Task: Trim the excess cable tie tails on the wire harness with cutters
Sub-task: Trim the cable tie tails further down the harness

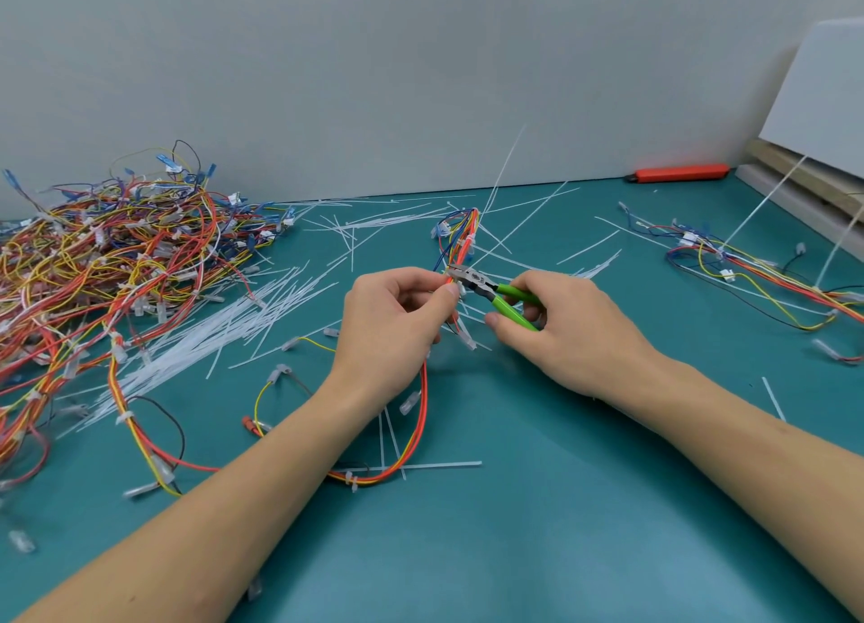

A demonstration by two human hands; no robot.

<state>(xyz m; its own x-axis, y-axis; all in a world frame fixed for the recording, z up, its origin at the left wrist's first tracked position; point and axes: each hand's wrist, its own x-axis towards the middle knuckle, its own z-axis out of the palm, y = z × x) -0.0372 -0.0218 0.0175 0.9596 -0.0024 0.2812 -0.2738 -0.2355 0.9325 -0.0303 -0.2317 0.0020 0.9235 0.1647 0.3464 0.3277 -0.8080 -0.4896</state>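
Note:
My left hand [397,323] grips a wire harness [423,417] of orange, yellow and blue wires, holding it up at the table's middle. Its upper end [463,234] rises beyond my fingers, and a long white cable tie tail [502,169] sticks up from it. My right hand [556,328] holds green-handled cutters [509,302]. Their metal jaws [460,274] sit at the harness just above my left thumb. The harness's lower loop lies on the teal mat toward me.
A big pile of harnesses [107,267] fills the left. Cut tie tails [224,323] litter the teal mat [514,552]. Another harness [757,272] lies at right. An orange utility knife [678,173] rests by the back wall; a white board [823,103] leans at the far right.

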